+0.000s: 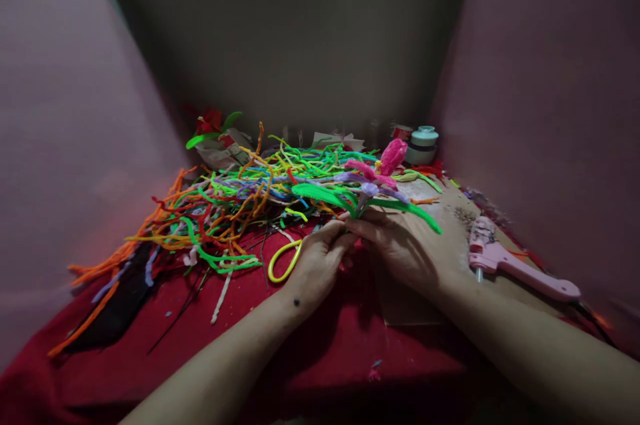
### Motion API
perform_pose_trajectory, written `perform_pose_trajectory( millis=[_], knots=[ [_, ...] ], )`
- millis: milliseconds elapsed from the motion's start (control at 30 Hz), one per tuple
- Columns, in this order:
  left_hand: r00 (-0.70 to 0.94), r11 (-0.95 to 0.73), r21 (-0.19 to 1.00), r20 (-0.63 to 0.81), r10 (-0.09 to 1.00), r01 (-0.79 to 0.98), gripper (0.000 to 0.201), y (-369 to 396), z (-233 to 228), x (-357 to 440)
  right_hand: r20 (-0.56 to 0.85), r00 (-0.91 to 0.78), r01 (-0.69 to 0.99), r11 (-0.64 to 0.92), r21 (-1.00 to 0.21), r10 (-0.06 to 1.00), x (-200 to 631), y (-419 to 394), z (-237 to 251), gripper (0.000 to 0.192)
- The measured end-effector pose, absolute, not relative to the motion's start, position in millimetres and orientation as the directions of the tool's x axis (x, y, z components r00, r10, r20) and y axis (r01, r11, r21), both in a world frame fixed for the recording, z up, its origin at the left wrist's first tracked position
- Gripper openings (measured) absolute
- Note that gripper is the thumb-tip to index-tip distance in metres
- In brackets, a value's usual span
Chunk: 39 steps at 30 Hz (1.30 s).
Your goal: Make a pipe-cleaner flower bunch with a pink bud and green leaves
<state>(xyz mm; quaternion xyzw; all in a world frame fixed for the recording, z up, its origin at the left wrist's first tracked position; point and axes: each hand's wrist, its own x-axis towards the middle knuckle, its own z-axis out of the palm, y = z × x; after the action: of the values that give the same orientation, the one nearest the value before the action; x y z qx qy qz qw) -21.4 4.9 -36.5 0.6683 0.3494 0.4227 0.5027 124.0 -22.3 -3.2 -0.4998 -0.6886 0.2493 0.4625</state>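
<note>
Forearms [220, 362] are extended near; by curled left hand [319, 260] and right hand [403, 250], a pink pipe-cleaner flower [393, 157] is pinched at its stem.

Two hands in play, a bare left [320, 257] and a bare right [403, 245]! One pink plastic glue gun [515, 268], one round pale-blue jar [424, 138], one pink fuzzy flower [394, 156]; multicoloured fuzzy stems [260, 188], uncountable!
</note>
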Motion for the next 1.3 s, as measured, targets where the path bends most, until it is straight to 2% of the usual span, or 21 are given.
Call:
perform_pose_trajectory(
  millis=[67, 133, 233, 300, 400, 533, 667, 833, 900, 1167, 1233, 1300],
  knots=[
    [0.400, -0.221, 0.975, 0.194, 0.895, 0.021, 0.016, 4, -35, -21, 0.381, -0.060, 0.500, 0.358, -0.789, 0.923, 120, -25, 2, 0.022],
    [0.409, -0.205, 0.979, 0.188, 0.893, -0.004, 0.019, 4, -34, -21, 0.348, -0.062, 0.435, 0.340, -0.834, 0.935, 114, -26, 6, 0.023],
    [0.414, -0.204, 0.978, 0.205, 0.887, -0.047, 0.019, 5, -34, -22, 0.288, -0.076, 0.300, 0.298, -0.906, 0.955, 108, -23, 5, 0.019],
    [0.419, -0.198, 0.978, 0.207, 0.884, -0.065, 0.020, 7, -34, -23, 0.281, -0.109, 0.153, 0.295, -0.943, 0.954, 107, -20, 0, 0.018],
    [0.440, -0.154, 0.983, 0.182, 0.879, -0.099, 0.020, 9, -33, -25, 0.324, -0.161, -0.024, 0.324, -0.946, 0.932, 107, -15, -10, 0.020],
    [0.490, -0.035, 0.977, 0.137, 0.861, -0.212, 0.021, 8, -33, -26, 0.325, -0.158, -0.134, 0.306, -0.943, 0.932, 109, -12, -20, 0.022],
    [0.539, 0.107, 0.944, 0.083, 0.838, -0.311, 0.025, 8, -34, -26, 0.287, -0.123, -0.149, 0.268, -0.952, 0.950, 111, -14, -19, 0.020],
    [0.624, 0.218, 0.893, 0.086, 0.777, -0.394, 0.023, 10, -34, -28, 0.320, -0.083, 0.026, 0.323, -0.946, 0.944, 113, -10, -21, 0.018],
    [0.663, 0.286, 0.860, 0.078, 0.744, -0.422, 0.021, 10, -34, -29, 0.346, -0.095, 0.046, 0.351, -0.935, 0.934, 113, -6, -25, 0.020],
    [0.776, 0.448, 0.798, 0.040, 0.629, -0.404, 0.022, 15, -40, -36, 0.333, -0.116, -0.281, 0.291, -0.915, 0.936, 106, -4, -39, 0.008],
    [0.789, 0.434, 0.822, 0.029, 0.614, -0.369, 0.024, 17, -40, -37, 0.322, -0.100, -0.280, 0.284, -0.917, 0.941, 104, -7, -39, 0.009],
    [0.756, 0.323, 0.891, 0.034, 0.653, -0.319, 0.025, 19, -39, -37, 0.298, -0.126, -0.271, 0.256, -0.928, 0.946, 104, -8, -38, 0.015]
  ],
)
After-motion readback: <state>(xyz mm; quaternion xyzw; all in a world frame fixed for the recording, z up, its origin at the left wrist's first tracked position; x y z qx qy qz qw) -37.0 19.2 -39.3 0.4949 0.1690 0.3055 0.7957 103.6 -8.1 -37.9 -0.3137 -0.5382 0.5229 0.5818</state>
